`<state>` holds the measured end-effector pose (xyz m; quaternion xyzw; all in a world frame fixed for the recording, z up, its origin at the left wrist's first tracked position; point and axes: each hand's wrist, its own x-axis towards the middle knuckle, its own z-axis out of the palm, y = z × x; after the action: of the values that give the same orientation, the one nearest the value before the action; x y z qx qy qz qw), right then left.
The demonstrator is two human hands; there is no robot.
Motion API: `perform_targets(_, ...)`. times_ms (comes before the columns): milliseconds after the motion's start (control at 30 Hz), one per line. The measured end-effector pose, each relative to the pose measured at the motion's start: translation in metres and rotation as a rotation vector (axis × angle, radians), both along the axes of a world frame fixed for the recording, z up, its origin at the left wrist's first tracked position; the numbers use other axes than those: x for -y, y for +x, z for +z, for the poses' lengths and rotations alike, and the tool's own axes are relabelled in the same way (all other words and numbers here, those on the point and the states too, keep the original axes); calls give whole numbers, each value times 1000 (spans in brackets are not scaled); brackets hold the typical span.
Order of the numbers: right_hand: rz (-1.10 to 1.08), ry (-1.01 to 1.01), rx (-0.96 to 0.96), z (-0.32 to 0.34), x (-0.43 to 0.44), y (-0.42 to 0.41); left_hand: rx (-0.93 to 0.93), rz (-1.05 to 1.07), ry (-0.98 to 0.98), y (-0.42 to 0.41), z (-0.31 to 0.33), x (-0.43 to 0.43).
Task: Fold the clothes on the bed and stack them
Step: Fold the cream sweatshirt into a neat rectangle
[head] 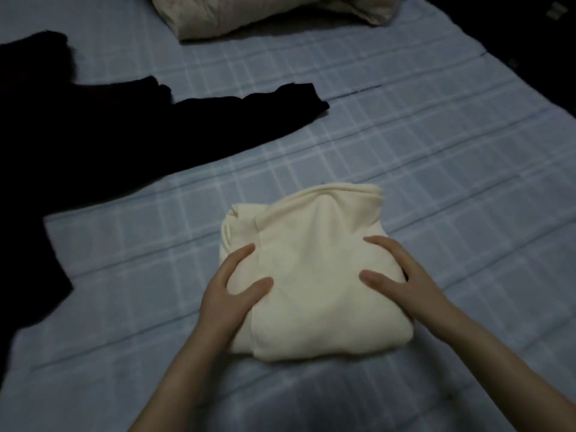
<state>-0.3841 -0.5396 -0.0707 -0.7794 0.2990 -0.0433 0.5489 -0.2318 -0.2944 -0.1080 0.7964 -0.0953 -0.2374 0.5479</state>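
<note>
A cream garment (311, 275) lies folded into a thick square on the blue checked bed sheet (405, 145), near the middle of the view. My left hand (230, 288) rests on its left side, thumb on top and fingers along the edge. My right hand (402, 275) clasps its right side the same way, with its fingers partly hidden behind the fold. A black garment (109, 132) lies spread out and unfolded at the left, with its sleeves reaching toward the middle.
A beige bundle of bedding (249, 14) sits at the far edge of the bed. The right edge of the sheet runs diagonally, with dark floor (530, 42) beyond it.
</note>
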Motion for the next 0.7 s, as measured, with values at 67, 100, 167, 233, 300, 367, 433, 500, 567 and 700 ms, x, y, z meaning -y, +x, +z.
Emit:
perform_targets(67, -30, 47, 21, -2, 13, -15, 9, 24, -27, -11, 0, 15)
perform_targets(100, -40, 56, 33, 0, 24, -20, 12, 35, -45, -15, 2, 25)
perform_targets(167, -58, 38, 71, 9, 55, -28, 21, 43, -83, -23, 11, 54)
perform_targets(233, -63, 17, 97, 23, 96, -36, 31, 40, -120, -32, 23, 95)
perform_targets(300, -73, -8, 118, 38, 145, -45, 54, 29, -141, -39, 38, 147)
perform_targets(367, -77, -31, 126, 54, 201, -54, 71, 19, -153, -45, 49, 207)
perform_targets(433, -66, -56, 120, 68, 262, -62, 78, 23, -183, -54, 58, 267)
perform_targets(500, -42, -96, 108, 78, 325, -67, 72, 36, -209, -62, 66, 328)
perform_targets(567, -16, -112, 106, 86, 387, -67, 74, 58, -244, -67, 68, 389)
perform_targets(700, 34, -62, 74, 90, 503, -60, 132, 104, -304, -71, 62, 504)
